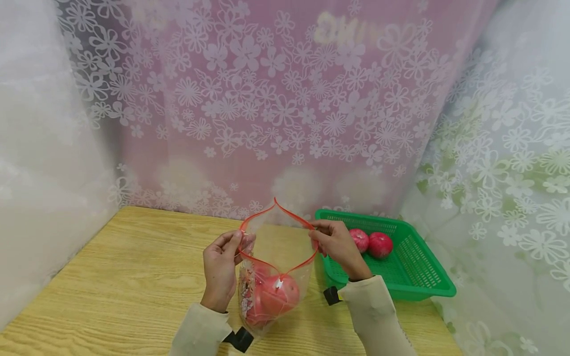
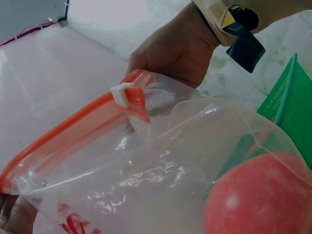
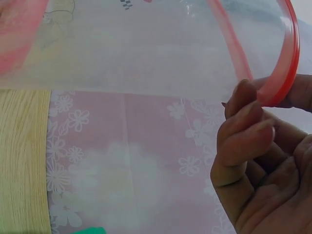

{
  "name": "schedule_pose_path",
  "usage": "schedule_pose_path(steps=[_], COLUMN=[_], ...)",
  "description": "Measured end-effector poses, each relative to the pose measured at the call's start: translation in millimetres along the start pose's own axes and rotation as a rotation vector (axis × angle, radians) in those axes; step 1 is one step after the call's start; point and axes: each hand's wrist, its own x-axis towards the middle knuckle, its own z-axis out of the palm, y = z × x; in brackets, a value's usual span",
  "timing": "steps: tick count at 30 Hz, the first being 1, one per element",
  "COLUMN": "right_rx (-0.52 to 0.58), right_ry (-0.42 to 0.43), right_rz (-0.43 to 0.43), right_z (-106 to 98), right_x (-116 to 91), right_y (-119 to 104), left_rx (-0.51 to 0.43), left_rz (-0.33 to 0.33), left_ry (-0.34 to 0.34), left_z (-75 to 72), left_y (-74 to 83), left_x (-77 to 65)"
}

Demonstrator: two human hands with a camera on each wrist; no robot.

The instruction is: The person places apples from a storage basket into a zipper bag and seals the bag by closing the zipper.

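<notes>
Between my hands is a clear zip bag [image 1: 289, 247] with a red-orange rim, its mouth spread wide. Several pinkish-red round fruits, probably apples [image 1: 279, 294], lie in its lower part; one fruit [image 2: 261, 195] shows through the plastic in the left wrist view. My left hand [image 1: 221, 269] pinches the rim's left side. On the opposite side my right hand [image 1: 338, 247] pinches the rim between thumb and fingers, also seen in the right wrist view, where the right hand [image 3: 263, 156] grips the red edge. A white slider [image 2: 122, 94] sits on the rim.
To the right stands a green plastic basket [image 1: 401, 277] with two red fruits [image 1: 380, 245] in it, close beside my right forearm. The wooden table [image 1: 147, 267] reaches back to a floral curtain [image 1: 285, 113], with further curtains at both sides.
</notes>
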Motion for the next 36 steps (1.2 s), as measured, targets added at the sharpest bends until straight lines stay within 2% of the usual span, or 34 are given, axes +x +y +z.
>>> schedule_pose_path(steps=[12, 21, 29, 36], right_rx=[0.006, 0.012, 0.076, 0.037], right_ry=[-0.034, 0.015, 0.017, 0.054], right_rz=[-0.045, -0.019, -0.015, -0.023], right_z=[-5, -9, -16, -29], right_x=[-1, 0, 2, 4], right_y=[1, 4, 11, 14], left_rx=[-0.019, -0.005, -0.003, -0.029], left_rz=[-0.001, -0.001, -0.009, 0.002], left_ry=[-0.009, -0.006, 0.004, 0.001], left_z=[1.5, 1.2, 0.1, -0.8], left_y=[1.7, 2.0, 1.4, 0.7], left_x=[1.0, 0.1, -1.6, -2.6])
